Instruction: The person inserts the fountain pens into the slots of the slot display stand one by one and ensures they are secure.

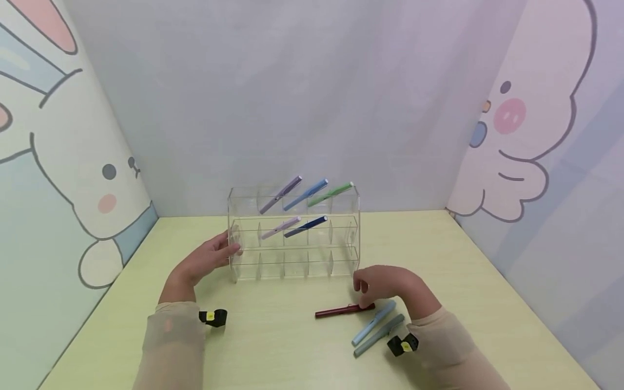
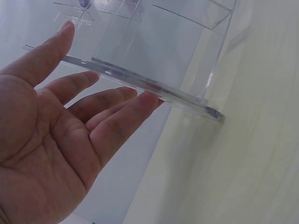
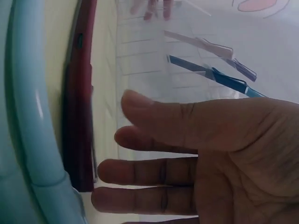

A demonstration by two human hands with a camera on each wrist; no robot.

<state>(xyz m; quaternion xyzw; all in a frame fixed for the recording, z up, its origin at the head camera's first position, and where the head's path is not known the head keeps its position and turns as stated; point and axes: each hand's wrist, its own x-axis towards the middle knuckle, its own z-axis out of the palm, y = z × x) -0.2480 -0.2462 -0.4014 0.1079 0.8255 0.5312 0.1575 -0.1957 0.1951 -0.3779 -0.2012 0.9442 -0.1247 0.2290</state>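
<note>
A clear acrylic pen rack [image 1: 294, 271] stands on the table with three tiers of compartments. My left hand [image 1: 209, 257] holds its left side panel, fingers along the outside [image 2: 117, 126] and thumb reaching over the edge. Purple [image 1: 281, 195], blue [image 1: 306, 195] and green [image 1: 331, 194] pens lean in the top tier. A pale lilac pen [image 1: 281, 228] and a dark blue pen [image 1: 305, 227] lean in the middle tier. My right hand [image 1: 385, 283] hangs over a dark red pen [image 1: 341, 311], its fingertips close to the pen and nothing between thumb and fingers [image 3: 135, 172].
Beside the dark red pen lie a light blue pen [image 1: 373, 323] and a grey-green pen [image 1: 379, 335], under the right wrist. A pale curtain [image 1: 302, 108] hangs behind the table [image 1: 273, 346], with cartoon-printed panels on both sides.
</note>
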